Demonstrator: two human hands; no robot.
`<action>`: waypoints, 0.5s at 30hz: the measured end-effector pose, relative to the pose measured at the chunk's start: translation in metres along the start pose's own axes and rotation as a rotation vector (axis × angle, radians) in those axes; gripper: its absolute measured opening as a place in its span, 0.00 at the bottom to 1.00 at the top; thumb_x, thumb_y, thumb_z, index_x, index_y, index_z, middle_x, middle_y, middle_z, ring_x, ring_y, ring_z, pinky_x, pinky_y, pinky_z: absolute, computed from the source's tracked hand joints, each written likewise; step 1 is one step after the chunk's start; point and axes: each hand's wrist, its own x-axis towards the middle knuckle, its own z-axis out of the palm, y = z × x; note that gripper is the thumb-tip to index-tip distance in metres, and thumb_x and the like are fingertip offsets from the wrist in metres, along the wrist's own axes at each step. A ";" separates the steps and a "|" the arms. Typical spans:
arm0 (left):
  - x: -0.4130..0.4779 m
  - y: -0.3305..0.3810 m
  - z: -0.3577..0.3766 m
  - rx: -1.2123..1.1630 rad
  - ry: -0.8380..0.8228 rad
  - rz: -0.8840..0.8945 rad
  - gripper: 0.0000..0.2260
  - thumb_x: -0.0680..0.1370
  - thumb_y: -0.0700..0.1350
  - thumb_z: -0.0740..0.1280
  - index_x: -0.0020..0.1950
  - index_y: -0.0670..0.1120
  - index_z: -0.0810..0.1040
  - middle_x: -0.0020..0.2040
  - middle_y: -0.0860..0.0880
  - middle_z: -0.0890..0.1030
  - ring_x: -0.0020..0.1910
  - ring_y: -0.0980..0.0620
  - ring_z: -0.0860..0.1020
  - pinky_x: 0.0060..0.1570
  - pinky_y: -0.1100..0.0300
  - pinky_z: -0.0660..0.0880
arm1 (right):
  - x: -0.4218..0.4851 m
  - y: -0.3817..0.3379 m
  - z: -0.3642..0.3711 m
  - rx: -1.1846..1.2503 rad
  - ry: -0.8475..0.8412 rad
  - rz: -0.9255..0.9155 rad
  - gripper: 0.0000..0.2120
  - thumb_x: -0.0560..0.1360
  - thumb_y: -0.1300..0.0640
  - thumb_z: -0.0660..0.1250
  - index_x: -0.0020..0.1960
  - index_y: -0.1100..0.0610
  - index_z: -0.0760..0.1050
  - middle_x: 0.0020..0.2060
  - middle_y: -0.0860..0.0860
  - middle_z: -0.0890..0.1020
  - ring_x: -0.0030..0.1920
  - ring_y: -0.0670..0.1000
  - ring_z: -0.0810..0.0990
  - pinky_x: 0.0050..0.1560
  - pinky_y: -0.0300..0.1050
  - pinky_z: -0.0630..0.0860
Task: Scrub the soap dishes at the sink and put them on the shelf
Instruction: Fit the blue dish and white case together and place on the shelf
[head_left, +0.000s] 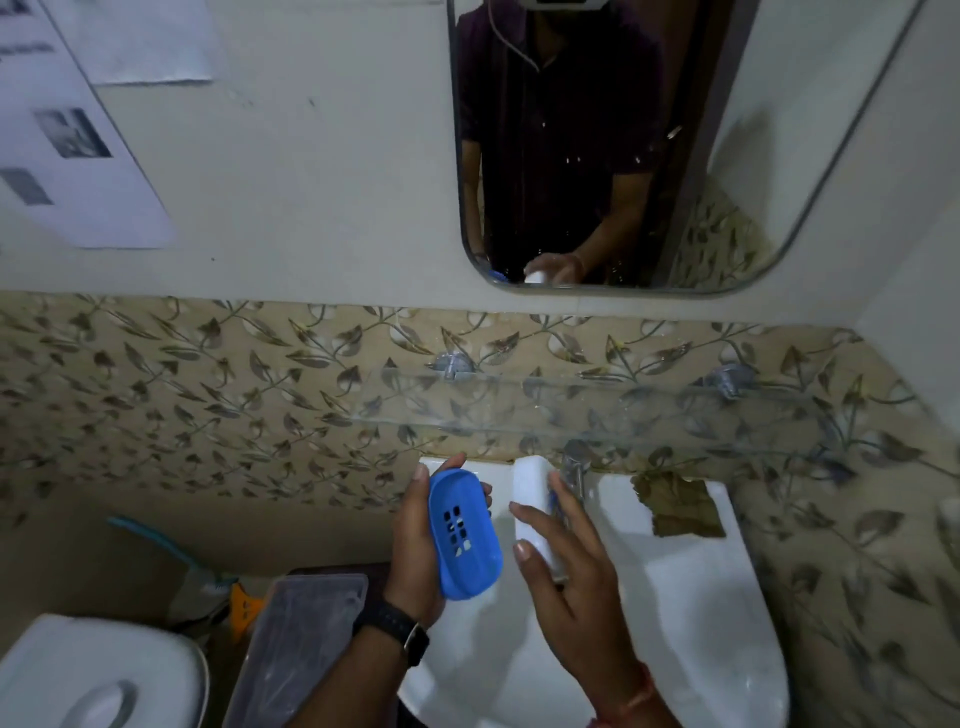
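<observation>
My left hand grips a blue oval soap dish with drain slots, tilted on edge above the left side of the white sink. My right hand is closed around a white scrubbing brush with blue bristles, just right of the dish and not touching it. A clear glass shelf runs along the tiled wall above the sink, with nothing on it. The tap stands behind the brush.
A mirror hangs above the shelf. A brown patch lies on the sink's back right rim. Left of the sink are a clear plastic box, a toilet cistern and a teal-handled brush.
</observation>
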 end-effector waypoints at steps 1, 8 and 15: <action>-0.004 0.002 0.006 0.004 -0.008 0.002 0.29 0.71 0.68 0.63 0.64 0.53 0.83 0.51 0.41 0.85 0.49 0.45 0.84 0.52 0.49 0.79 | -0.004 -0.011 -0.007 -0.005 0.002 -0.041 0.15 0.79 0.44 0.64 0.65 0.35 0.76 0.79 0.44 0.64 0.78 0.46 0.62 0.73 0.35 0.64; -0.028 0.010 0.047 -0.008 -0.087 -0.099 0.32 0.73 0.68 0.62 0.70 0.49 0.78 0.66 0.37 0.80 0.66 0.33 0.77 0.69 0.35 0.71 | -0.013 -0.042 -0.028 -0.171 -0.099 -0.256 0.16 0.81 0.48 0.64 0.68 0.38 0.74 0.80 0.45 0.61 0.81 0.53 0.56 0.77 0.36 0.55; -0.042 0.012 0.064 -0.020 -0.125 -0.071 0.27 0.76 0.65 0.62 0.67 0.49 0.80 0.65 0.34 0.80 0.62 0.35 0.80 0.63 0.40 0.76 | -0.023 -0.043 -0.030 -0.237 -0.145 -0.284 0.16 0.81 0.48 0.66 0.68 0.38 0.75 0.81 0.45 0.58 0.82 0.54 0.52 0.77 0.32 0.52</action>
